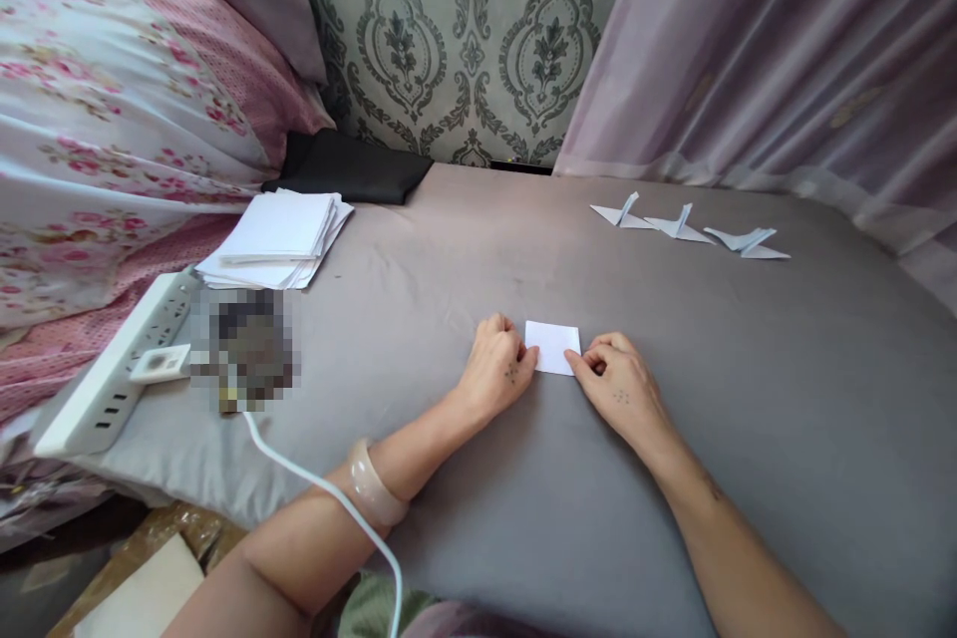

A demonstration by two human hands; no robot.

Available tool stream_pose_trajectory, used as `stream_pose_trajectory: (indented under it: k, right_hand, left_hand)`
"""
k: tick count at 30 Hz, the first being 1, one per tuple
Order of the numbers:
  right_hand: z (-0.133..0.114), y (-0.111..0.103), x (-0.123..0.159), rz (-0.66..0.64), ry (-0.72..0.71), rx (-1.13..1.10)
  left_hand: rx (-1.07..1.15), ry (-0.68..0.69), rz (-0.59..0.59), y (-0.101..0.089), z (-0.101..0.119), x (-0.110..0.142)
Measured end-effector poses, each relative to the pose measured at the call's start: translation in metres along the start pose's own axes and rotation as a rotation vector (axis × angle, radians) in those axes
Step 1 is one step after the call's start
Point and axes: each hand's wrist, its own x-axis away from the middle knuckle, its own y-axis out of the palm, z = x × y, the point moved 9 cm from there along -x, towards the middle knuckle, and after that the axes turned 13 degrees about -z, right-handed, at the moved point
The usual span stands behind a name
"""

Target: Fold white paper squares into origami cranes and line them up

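A small folded white paper (553, 346) lies on the grey sheet (673, 478) in front of me. My left hand (497, 369) is curled closed and pinches the paper's left edge. My right hand (617, 384) is curled too, with its fingertips pinching the paper's lower right corner. A pale bangle sits on my left wrist.
Three folded paper shapes (684, 224) lie in a row at the far right. A stack of white sheets (280, 239) sits at the far left beside a black cloth (351, 167). A white power strip (112, 369) and a cable (329, 498) run along the left edge.
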Motion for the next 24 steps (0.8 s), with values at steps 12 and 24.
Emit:
stream_pose_trajectory:
  k: [12,24]
  right_hand:
    - [-0.026,0.008,0.008,-0.110,-0.174,0.155]
    - [0.010,-0.009,-0.009,0.049,0.013,-0.078]
  left_hand:
    - [-0.389,0.302,-0.122,0.012,0.032,0.003]
    - [-0.463,0.376,-0.192,0.020,0.031,0.004]
